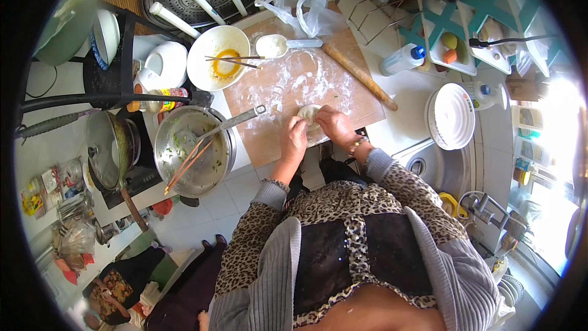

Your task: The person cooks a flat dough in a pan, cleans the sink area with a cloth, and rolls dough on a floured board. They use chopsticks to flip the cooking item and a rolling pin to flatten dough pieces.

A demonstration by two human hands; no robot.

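A small round of pale dough (308,113) is held over the near edge of a floured wooden board (271,101). My left hand (294,135) pinches its left rim between thumb and fingers. On the opposite rim, my right hand (336,125) grips the dough with bent fingers. The underside of the dough is hidden, and I cannot tell whether it rests on the board. A wooden rolling pin (359,77) lies slanted along the board's right side. Toward the back sits a white scoop (272,46) of flour.
Left of the board stands a steel bowl (183,147) with green scraps, chopsticks and a long-handled utensil. A white bowl (197,62) with yellow liquid and chopsticks is behind it. Stacked white bowls (452,117) stand by the sink (438,161). Other people (121,285) are at lower left.
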